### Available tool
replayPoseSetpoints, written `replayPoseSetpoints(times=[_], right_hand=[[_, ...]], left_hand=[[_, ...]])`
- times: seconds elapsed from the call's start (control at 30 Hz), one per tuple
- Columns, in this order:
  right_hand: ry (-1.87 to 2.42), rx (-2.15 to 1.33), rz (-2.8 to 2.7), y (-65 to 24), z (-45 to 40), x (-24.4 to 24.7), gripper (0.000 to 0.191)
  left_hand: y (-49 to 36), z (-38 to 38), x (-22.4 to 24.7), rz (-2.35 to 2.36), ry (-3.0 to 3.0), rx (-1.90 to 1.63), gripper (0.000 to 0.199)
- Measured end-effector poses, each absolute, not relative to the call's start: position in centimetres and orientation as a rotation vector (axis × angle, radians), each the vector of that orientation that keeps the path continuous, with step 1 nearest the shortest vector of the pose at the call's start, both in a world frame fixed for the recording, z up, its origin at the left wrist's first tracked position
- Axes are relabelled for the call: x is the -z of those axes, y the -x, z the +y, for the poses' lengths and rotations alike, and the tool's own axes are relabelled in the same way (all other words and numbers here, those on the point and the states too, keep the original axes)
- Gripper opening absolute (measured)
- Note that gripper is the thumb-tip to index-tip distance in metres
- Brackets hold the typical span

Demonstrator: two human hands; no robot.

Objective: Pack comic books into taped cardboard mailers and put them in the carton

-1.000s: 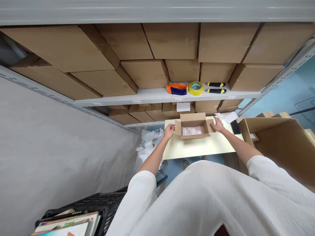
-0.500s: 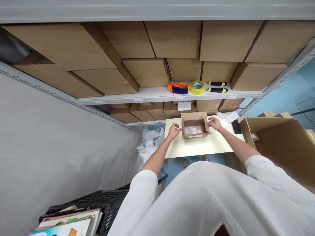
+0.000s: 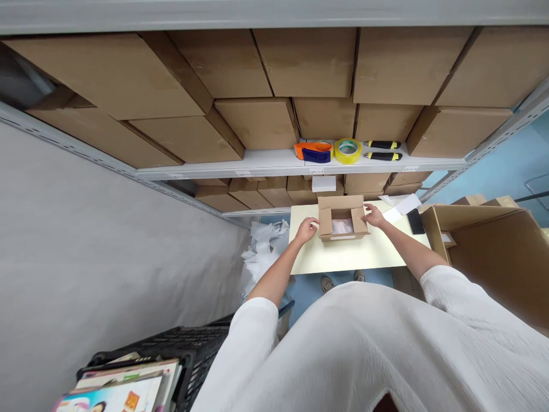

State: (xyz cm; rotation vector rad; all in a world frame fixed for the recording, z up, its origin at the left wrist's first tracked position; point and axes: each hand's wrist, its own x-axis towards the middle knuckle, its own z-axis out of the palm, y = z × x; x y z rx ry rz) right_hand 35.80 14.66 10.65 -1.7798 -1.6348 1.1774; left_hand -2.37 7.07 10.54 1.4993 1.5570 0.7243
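Observation:
A small cardboard box (image 3: 342, 236) stands on the pale yellow table (image 3: 326, 259). Its two side flaps are folded inward, while the back and front flaps stay out. Between the side flaps a pinkish-white packet (image 3: 342, 226) shows inside. My left hand (image 3: 307, 229) is at the box's left edge, fingers apart and touching near the left flap. At the right edge my right hand (image 3: 373, 215) has its fingers apart against the right flap. Neither hand is wrapped round anything.
White papers (image 3: 406, 205) and a black phone (image 3: 416, 221) lie at the table's right. A large open carton (image 3: 489, 246) stands beyond. The shelf (image 3: 274, 160) holds boxes, an orange-blue tape dispenser (image 3: 314, 151), yellow tape (image 3: 347, 151) and two cutters (image 3: 383, 155). Lower left is a black crate (image 3: 189, 355).
The small box's side flaps have folded inward over the packet. My left hand has shifted slightly right and stays beside the box. The view has shifted a little.

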Motion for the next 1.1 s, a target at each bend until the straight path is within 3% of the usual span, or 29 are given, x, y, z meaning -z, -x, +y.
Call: replayPoseSetpoints(times=[0.2, 0.37, 0.53, 0.8, 0.97, 1.1], right_hand=[[1.627, -1.268, -1.542, -35.3, 14.4, -10.5, 0.075], [1.553, -1.294, -1.497, -35.3, 14.4, -11.2, 0.048], [1.562, -1.436, -1.441, -36.0, 14.3, -12.3, 0.024], [1.611, -1.349, -1.568, -35.3, 12.9, -13.0, 0.042], [1.705, -1.205, -1.692, -34.3, 11.8, -13.3, 0.040], [1.739, -1.142, -1.749, -33.7, 10.8, -13.6, 0.038]], left_hand=[[4.3, 6.0, -10.4, 1.334, -1.479, -0.600, 0.063], [4.3, 5.0, -11.0, 1.292, -1.409, -0.554, 0.077], [2.5, 4.9, -11.0, 1.451, -1.211, -0.721, 0.068], [-0.7, 7.7, -10.6, 1.795, -1.091, -0.693, 0.055], [-1.8, 7.9, -10.9, 1.868, -1.156, -0.620, 0.036], [-1.6, 6.6, -10.8, 1.909, -1.156, -0.603, 0.035]])
